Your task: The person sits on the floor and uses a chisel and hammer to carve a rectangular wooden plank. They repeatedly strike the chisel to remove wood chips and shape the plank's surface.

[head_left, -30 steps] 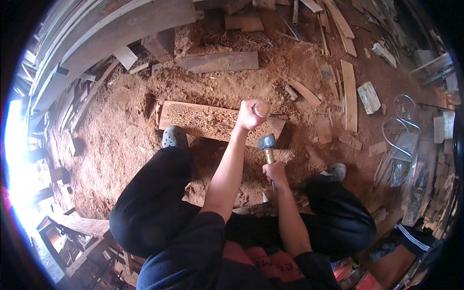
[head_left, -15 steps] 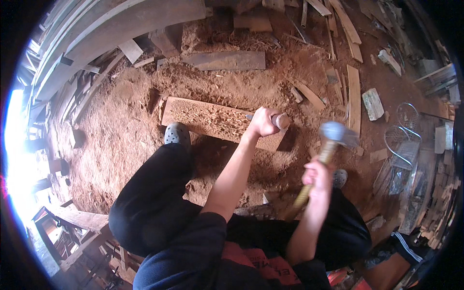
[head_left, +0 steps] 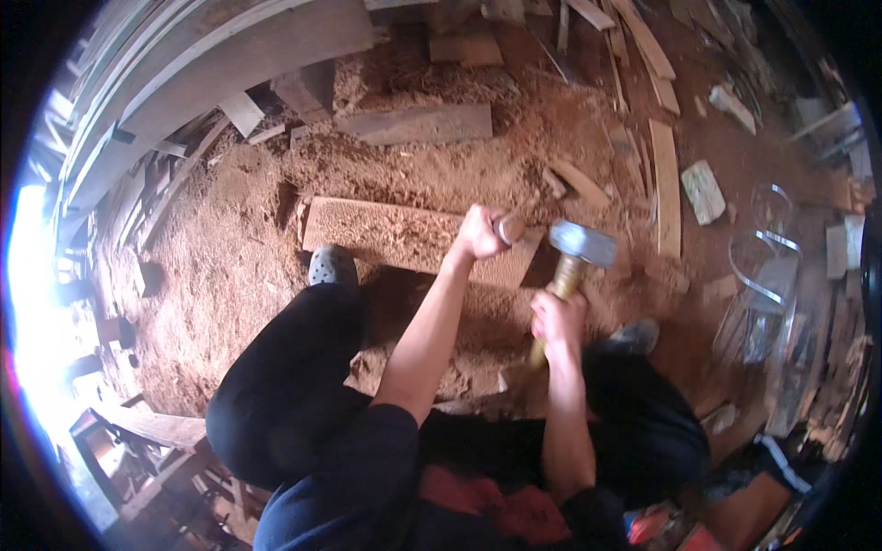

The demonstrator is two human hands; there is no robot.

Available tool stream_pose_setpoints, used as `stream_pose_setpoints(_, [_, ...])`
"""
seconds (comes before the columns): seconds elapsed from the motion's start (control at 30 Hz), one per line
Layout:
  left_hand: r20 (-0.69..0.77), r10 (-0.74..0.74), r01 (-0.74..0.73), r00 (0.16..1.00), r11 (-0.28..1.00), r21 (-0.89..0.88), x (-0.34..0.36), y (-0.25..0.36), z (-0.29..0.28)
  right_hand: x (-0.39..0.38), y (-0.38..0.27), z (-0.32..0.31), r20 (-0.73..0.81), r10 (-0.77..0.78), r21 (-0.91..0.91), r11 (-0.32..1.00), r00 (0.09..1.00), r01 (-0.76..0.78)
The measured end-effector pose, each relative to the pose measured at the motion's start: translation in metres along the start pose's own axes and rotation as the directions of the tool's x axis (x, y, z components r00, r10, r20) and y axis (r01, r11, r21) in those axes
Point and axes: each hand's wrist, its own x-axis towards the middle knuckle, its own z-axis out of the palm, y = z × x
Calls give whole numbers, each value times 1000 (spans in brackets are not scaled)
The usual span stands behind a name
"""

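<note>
Your left hand (head_left: 480,231) fingers grip a chisel (head_left: 508,229) on the plank (head_left: 395,234); right hand (head_left: 556,317) fingers clench the hammer (head_left: 579,248).

Left hand (head_left: 480,231) gripping chisel (head_left: 508,228) on plank (head_left: 395,236), right hand (head_left: 555,317) gripping hammer (head_left: 577,251)

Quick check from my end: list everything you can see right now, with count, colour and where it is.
carved plank: one, pale brown, flat on the sawdust ahead of the knees
chisel handle: one, wooden, in the left fist over the plank's right end
hammer: one, grey metal head on a yellowish handle, raised beside the chisel
grey board: one, beyond the plank
long boards: several, grey, stacked upper left
offcuts: many, pale, scattered upper right
sawdust floor: reddish brown
shoe: one, grey, at the plank's near edge
left hand: closed on the chisel handle
right hand: closed on the hammer's handle
</note>
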Motion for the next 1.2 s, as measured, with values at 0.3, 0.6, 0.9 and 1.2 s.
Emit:
stream_pose_setpoints(0.3, [-26, 0, 1, 1000, 999, 41, -5, 3, 1, -54, -55, -16, -205, -723, 273, 605, 660, 748])
stream_pose_setpoints(0.6, [93, -141, 125, 986, 979, 163, -5, 5, -3, 32, 48, -6, 40, 8, -201, 980, 999, 0])
stream_pose_setpoints(0.9, [-466, -307, -322, 830, 417, -850, -27, -58, -106, 71, 141, -11, 71, 190, -619, 778, 979, -106])
stream_pose_setpoints(1.2, [-321, 205, -171, 925, 976, 132, -5, -23, -52, 67, 138, -8, 92, 195, -571, 814, 976, -109])
